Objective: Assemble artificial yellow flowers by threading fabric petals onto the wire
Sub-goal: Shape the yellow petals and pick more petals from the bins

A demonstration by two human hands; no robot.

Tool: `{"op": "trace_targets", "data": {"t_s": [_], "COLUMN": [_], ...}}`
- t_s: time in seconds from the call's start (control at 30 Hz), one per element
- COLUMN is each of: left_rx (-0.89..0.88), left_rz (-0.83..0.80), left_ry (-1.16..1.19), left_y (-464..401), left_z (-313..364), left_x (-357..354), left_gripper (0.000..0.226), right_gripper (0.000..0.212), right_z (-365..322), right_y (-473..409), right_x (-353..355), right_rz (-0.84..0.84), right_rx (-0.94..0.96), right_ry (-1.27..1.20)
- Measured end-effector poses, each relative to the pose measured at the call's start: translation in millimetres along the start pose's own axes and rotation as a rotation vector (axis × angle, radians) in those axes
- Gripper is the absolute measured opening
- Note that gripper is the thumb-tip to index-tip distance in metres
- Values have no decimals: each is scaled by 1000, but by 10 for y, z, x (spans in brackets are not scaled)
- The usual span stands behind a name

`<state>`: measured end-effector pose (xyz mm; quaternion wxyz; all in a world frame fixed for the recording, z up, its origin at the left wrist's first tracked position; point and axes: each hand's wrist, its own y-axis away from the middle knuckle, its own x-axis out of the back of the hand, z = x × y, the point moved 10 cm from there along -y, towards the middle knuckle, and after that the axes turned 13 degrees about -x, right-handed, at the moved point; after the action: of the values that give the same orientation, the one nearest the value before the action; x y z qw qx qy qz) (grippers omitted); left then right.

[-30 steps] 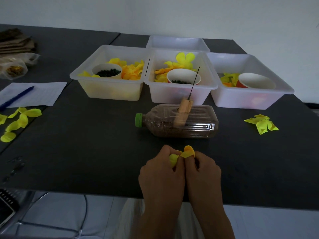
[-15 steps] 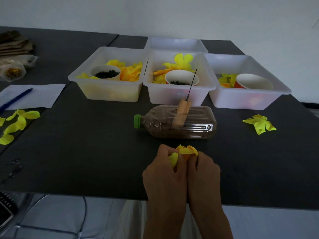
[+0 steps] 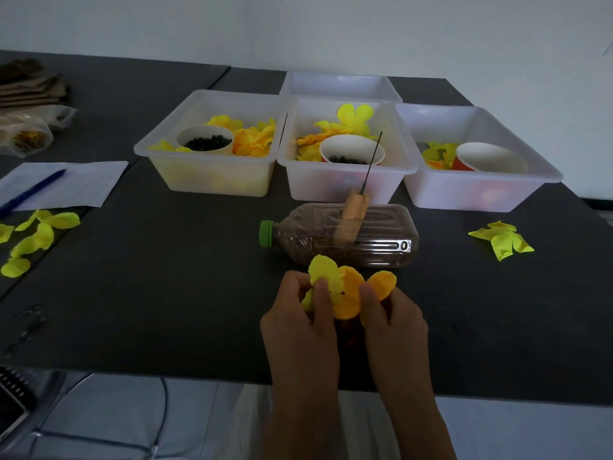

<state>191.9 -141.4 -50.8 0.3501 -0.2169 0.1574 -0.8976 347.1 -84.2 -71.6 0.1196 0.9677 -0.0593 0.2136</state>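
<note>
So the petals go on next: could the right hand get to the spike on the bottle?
Probably yes: the spike stands just beyond the right hand, nothing between, though that hand holds petals.

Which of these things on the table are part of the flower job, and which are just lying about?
In use: petals pinched by left hand and right hand; wire spike on bottle; petal bins.

Lying about: pen, paper, cardboard stack.
</note>
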Motion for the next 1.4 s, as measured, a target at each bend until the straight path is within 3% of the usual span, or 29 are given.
{"op": "trace_targets", "data": {"t_s": [0.17,0.3,0.47,0.53,0.67,0.93,1.03,1.17,1.3,1.4], "left_rx": [82,58,66,79,68,186,209,220,204,165], "left_rz": [-97,-254,-336,-319,-247,-116,-154,-183,-116,-63], "left_ry": [17,-18,-191,-209,-141,370,499,587,628,537], "left_y": [-15,14,25,13,-8,4,-19,-55,-80,-160], "left_z": [-65,-49,-75,-82,-8,61,156,250,349,382], "left_x": [-52,-179,-217,-186,-99,-46,-72,-58,69,261], "left_gripper": [15,11,13,15,19,17,28,31,34,30], "right_gripper": [22,26,29,30,23,22,19,11,22,15], "right_z": [52,86,78,93,15,-217,-346,-447,-582,-434], "right_y": [-38,-75,-43,-23,17,19,39,26,108,-7], "right_x": [-78,-70,-90,-116,40,236,322,356,417,609], "right_rz": [-58,1,69,76,178,122,80,10,6,6], "right_rx": [-56,-77,-40,-49,28,78,116,116,179,31], "right_ry": [41,148,246,312,86,32,10,60,2,-123]}}
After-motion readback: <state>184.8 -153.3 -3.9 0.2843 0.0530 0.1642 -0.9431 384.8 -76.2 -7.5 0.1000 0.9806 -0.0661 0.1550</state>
